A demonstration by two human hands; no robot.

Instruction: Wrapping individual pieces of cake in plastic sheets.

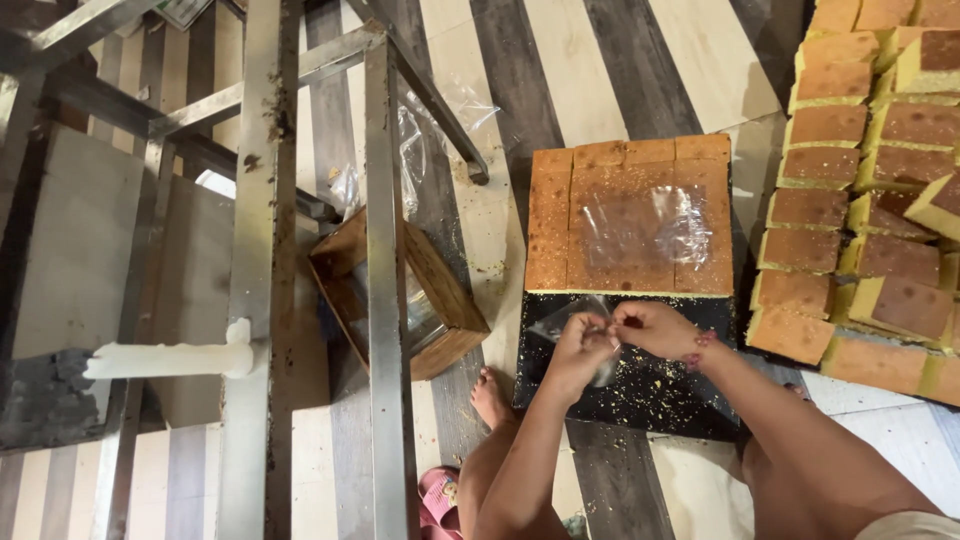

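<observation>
Where the dark tray (650, 395) shows its crumb-strewn bare half, I see both hands meeting over it. My left hand (578, 352) and right hand (655, 328) each pinch the same small clear plastic bag (565, 322), fingers closed on its edge; the bag sits between and just left of the fingertips. Just beyond the hands, the cut brown cake slab (628, 215) fills the tray's far half, a loose plastic sheet (655, 225) lying on top. Stacked cake pieces (870, 210) lie well right. A wooden box (400, 295) stands left, under the metal frame (378, 250).
</observation>
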